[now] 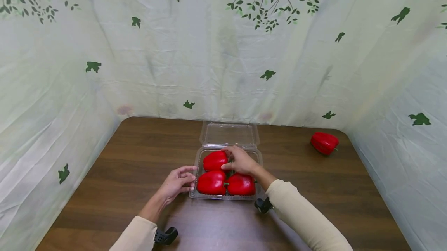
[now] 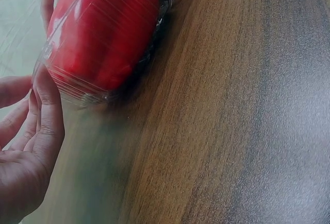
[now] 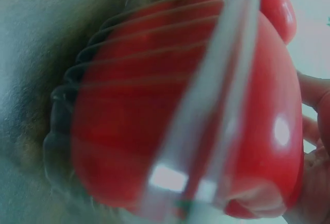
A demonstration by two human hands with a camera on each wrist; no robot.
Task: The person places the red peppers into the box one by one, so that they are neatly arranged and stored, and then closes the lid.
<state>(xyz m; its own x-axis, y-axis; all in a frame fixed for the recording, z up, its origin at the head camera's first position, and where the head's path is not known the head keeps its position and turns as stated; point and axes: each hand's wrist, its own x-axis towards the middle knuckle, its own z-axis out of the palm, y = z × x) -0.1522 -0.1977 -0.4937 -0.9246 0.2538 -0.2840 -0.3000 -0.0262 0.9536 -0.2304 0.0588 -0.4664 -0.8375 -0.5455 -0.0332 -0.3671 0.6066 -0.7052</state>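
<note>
A clear plastic clamshell container [image 1: 222, 196] stands on the table with its hinged lid [image 1: 229, 134] laid back. Inside are three red bell peppers: a back-left pepper [image 1: 214, 160], a front-left pepper [image 1: 211, 183] and a front-right pepper [image 1: 241, 184]. My right hand [image 1: 241, 160] reaches into the back of the container, thumb and fingers about the right end of the back-left pepper. At the left rim, my left hand [image 1: 178, 182] pinches the container's edge. The right wrist view shows a pepper [image 3: 134, 116] close up behind the ribbed plastic wall, with part of the right hand [image 3: 317, 157] beyond.
Another red bell pepper [image 1: 324, 143] lies on its side near the table's back right corner. The brown wooden table [image 1: 139, 154] is bounded at the back and sides by a pale curtain [image 1: 195, 57] with leaf prints. Black wrist devices are on both forearms.
</note>
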